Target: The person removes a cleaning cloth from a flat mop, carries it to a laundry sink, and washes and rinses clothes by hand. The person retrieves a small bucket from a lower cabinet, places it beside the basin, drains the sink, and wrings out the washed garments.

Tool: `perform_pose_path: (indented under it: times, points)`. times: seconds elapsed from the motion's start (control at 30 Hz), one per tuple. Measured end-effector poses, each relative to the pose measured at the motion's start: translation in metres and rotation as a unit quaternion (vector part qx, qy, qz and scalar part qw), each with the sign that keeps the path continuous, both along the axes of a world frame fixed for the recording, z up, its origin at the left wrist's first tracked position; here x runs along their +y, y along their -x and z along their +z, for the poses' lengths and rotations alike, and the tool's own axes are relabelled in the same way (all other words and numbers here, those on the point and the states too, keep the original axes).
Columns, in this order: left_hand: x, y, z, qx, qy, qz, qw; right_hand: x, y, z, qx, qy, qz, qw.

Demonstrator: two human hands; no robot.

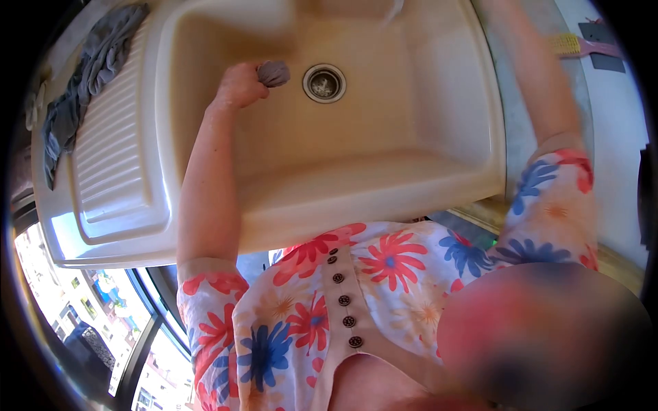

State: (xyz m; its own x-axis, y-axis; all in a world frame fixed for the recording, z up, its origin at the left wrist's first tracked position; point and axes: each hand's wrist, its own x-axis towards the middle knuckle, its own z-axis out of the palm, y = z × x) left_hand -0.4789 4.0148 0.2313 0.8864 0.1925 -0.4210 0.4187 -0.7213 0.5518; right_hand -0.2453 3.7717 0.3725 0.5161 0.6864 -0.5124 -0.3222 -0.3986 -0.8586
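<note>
My left hand is inside the beige sink, left of the drain. Its fingers are closed round a bunched grey cloth, and one end of the cloth bulges out toward the drain strainer. On the right, my right arm reaches up past the sink's rim and is slightly blurred. The hand at its end lies beyond the top edge of the view, so its fingers are hidden.
A dark grey cloth lies along the ribbed drainboard. On the right-hand counter, a pink brush with yellow bristles lies over a dark flat piece. A window is at lower left.
</note>
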Motion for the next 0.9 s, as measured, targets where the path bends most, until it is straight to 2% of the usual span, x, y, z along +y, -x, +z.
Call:
perform_pose_path:
  times: [0.1, 0.13, 0.17, 0.2, 0.23, 0.3, 0.37, 0.43, 0.47, 0.5, 0.6, 0.7, 0.77, 0.8, 0.83, 0.9]
  points:
    - [0.008, 0.0, -0.007, -0.019, -0.014, -0.015, 1.0, -0.039, 0.02, -0.07, -0.024, 0.195, 0.099, 0.975]
    - [0.006, 0.002, -0.004, -0.038, -0.026, -0.023, 0.999, -0.067, 0.038, -0.107, 0.013, 0.142, 0.069, 0.987]
    - [0.004, 0.003, -0.002, -0.057, -0.039, -0.032, 0.997, -0.083, 0.046, -0.138, 0.031, 0.362, 0.124, 0.923]
    - [0.003, 0.003, -0.001, -0.051, -0.039, -0.032, 0.997, -0.121, 0.036, -0.192, 0.08, 0.433, 0.222, 0.87]
    - [0.003, 0.002, -0.001, -0.046, -0.039, -0.031, 0.998, -0.15, 0.046, -0.227, 0.088, 0.414, 0.299, 0.855]
    - [0.003, 0.002, 0.001, -0.028, -0.043, -0.022, 0.998, -0.151, 0.083, -0.247, 0.27, 0.44, 0.226, 0.826]
    - [0.002, 0.001, 0.004, -0.004, -0.047, -0.013, 0.999, -0.122, 0.108, -0.263, 0.335, 0.356, 0.291, 0.823]
    - [0.002, 0.002, -0.001, -0.017, -0.054, -0.025, 0.998, -0.073, 0.105, -0.275, 0.319, 0.183, 0.224, 0.902]
    - [0.003, 0.002, -0.004, -0.023, -0.061, -0.03, 0.997, -0.047, 0.1, -0.276, 0.246, 0.138, 0.082, 0.956]
    - [0.003, 0.003, -0.007, -0.022, -0.078, -0.033, 0.996, -0.025, 0.088, -0.276, 0.164, 0.085, -0.062, 0.981]
    - [0.001, 0.003, -0.006, -0.025, -0.11, -0.034, 0.993, 0.012, 0.039, -0.261, -0.098, 0.217, -0.139, 0.961]
    - [-0.001, 0.001, 0.004, -0.022, -0.084, -0.016, 0.996, 0.031, 0.027, -0.211, -0.174, 0.221, 0.049, 0.958]
    - [-0.002, 0.002, 0.006, -0.008, -0.068, -0.012, 0.998, 0.065, 0.033, -0.155, -0.251, 0.028, 0.044, 0.966]
    - [-0.002, 0.004, 0.001, -0.002, -0.077, -0.011, 0.997, 0.084, 0.031, -0.134, -0.348, -0.014, 0.023, 0.937]
    - [-0.002, 0.003, -0.005, 0.005, -0.086, -0.014, 0.996, 0.102, 0.045, -0.089, -0.42, -0.042, 0.003, 0.906]
    - [-0.002, 0.003, -0.009, 0.009, -0.089, -0.021, 0.996, 0.13, 0.063, -0.017, -0.585, 0.014, 0.061, 0.808]
